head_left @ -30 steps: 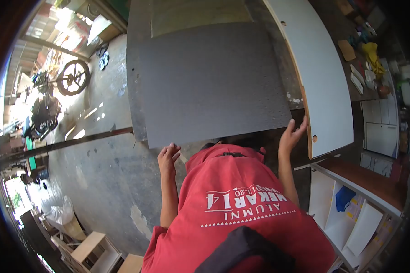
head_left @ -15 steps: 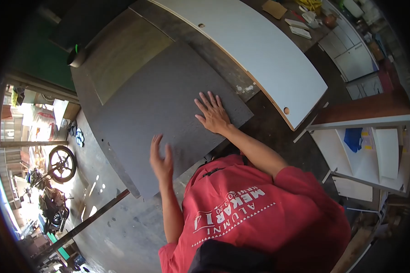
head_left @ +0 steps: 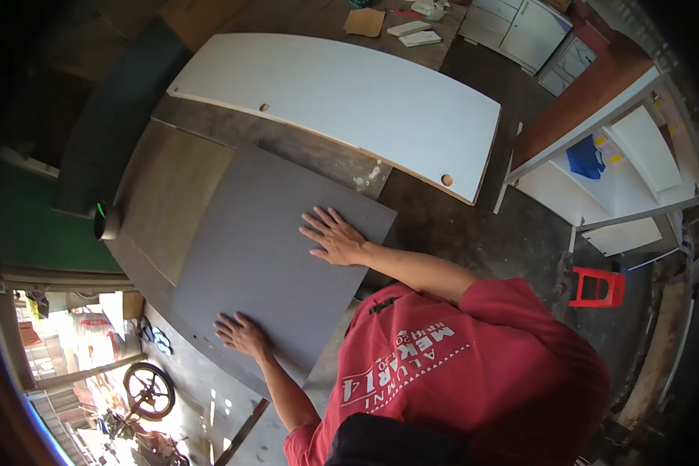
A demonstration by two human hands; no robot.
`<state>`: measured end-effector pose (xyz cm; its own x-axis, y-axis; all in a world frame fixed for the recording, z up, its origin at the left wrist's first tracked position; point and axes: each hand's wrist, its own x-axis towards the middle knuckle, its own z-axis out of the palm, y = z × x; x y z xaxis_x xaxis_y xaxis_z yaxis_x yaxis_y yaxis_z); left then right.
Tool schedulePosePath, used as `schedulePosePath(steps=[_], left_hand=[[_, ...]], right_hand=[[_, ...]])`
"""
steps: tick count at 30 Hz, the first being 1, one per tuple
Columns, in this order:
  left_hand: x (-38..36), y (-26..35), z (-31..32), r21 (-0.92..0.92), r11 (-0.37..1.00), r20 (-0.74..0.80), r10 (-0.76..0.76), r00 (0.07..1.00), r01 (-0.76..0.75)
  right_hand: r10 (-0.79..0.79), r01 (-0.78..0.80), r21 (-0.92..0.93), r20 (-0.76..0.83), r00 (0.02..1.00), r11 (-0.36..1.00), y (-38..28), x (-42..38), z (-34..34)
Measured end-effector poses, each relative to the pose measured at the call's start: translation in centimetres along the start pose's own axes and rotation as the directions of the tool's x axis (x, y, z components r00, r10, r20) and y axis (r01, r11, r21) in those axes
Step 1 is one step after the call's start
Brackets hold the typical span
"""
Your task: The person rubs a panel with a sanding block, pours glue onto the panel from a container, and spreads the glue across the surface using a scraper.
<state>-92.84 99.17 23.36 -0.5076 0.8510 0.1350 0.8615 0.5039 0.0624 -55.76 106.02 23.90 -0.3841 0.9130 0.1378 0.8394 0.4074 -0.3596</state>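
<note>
Two-palm contact now: L hand [head_left: 242,335], lifted a moment ago, lies splayed lower left of ctr; R hand [head_left: 337,238], also splayed, mid-frame. Grey rect. panel [head_left: 260,233] beneath prob. steadier.

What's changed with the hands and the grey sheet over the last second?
Both hands moved inward from near the grey sheet's closer edge: left hand and right hand now lie palm down on it. The view has turned, bringing a red stool into sight. The sheet still lies flat, the white panel beside it.
</note>
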Motion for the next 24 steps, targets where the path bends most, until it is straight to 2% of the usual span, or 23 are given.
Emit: schedulePosePath(steps=[1,3,5,7,8,9,11,12,13,14,16,18,20,21,22,23,24], left_hand=[[0.3,-0.6,0.0,-0.012,0.999,0.013,-0.050,0.999,0.050],[0.4,-0.9,0.3,-0.020,0.999,0.003,-0.050,0.999,0.050],[0.7,-1.4,0.6,-0.022,0.998,-0.003,-0.053,0.999,0.053],[0.9,-2.1,0.6,-0.107,0.992,0.026,-0.063,0.998,0.065],[0.5,-2.3,0.4,-0.155,0.987,-0.039,-0.053,0.998,0.046],[0.3,-2.9,0.2,-0.153,0.987,-0.048,-0.056,0.997,0.048],[-0.3,-4.0,0.4,-0.574,0.818,-0.096,-0.102,0.990,0.029],[-1.0,-3.3,0.0,-0.569,0.822,-0.102,-0.111,0.989,0.034],[-2.9,-1.9,-1.7,-0.563,0.823,-0.115,-0.169,0.979,0.076],[-4.7,-0.4,-3.4,-0.553,0.824,-0.128,-0.225,0.966,0.118],[-8.1,2.2,-5.1,-0.515,0.838,-0.136,-0.288,0.948,0.181],[-11.4,3.6,-5.4,-0.471,0.846,-0.142,-0.353,0.925,0.251],[-14.5,5.0,-5.1,-0.500,0.802,-0.168,-0.461,0.871,0.328],[-15.5,5.7,-5.2,-0.483,0.802,-0.173,-0.481,0.860,0.351],[-16.7,6.6,-5.7,-0.481,0.794,-0.150,-0.492,0.858,0.372],[-18.6,7.2,-6.1,-0.478,0.778,-0.127,-0.520,0.844,0.407],[-19.8,7.5,-6.5,-0.398,0.790,-0.126,-0.551,0.825,0.467]], right_hand=[[0.003,-0.003,-0.003,-0.017,1.000,1.000,-0.1,0.0,-0.3],[-0.004,-0.005,0.078,0.118,0.993,0.997,0.4,0.1,-1.3],[-0.030,0.015,0.133,0.110,0.993,0.991,1.7,0.2,-3.0],[-0.072,0.040,0.411,0.063,0.995,0.911,3.8,0.5,-4.6],[-0.077,0.046,0.414,0.058,0.995,0.909,5.2,0.5,-5.7],[-0.025,0.047,0.404,-0.058,0.998,0.914,7.0,0.7,-7.0],[0.077,0.025,0.393,-0.241,0.967,0.919,11.2,1.4,-10.8],[0.127,0.005,0.398,-0.305,0.944,0.917,13.8,2.0,-12.8],[0.153,0.002,0.427,-0.328,0.932,0.904,17.3,2.8,-14.3],[0.228,-0.052,0.394,-0.416,0.880,0.918,21.0,3.5,-14.6],[0.339,-0.171,0.367,-0.462,0.819,0.914,29.1,4.9,-16.5],[0.431,-0.278,0.351,-0.507,0.746,0.894,38.1,6.7,-17.7],[0.469,-0.384,0.270,-0.542,0.697,0.883,46.9,8.5,-18.9],[0.533,-0.437,0.305,-0.509,0.676,0.846,50.9,9.6,-19.8],[0.611,-0.559,0.252,-0.408,0.679,0.790,52.9,10.5,-22.3],[0.624,-0.611,0.165,-0.361,0.693,0.775,56.4,11.2,-23.6],[0.617,-0.650,0.018,-0.334,0.712,0.760,61.6,11.8,-23.4]])
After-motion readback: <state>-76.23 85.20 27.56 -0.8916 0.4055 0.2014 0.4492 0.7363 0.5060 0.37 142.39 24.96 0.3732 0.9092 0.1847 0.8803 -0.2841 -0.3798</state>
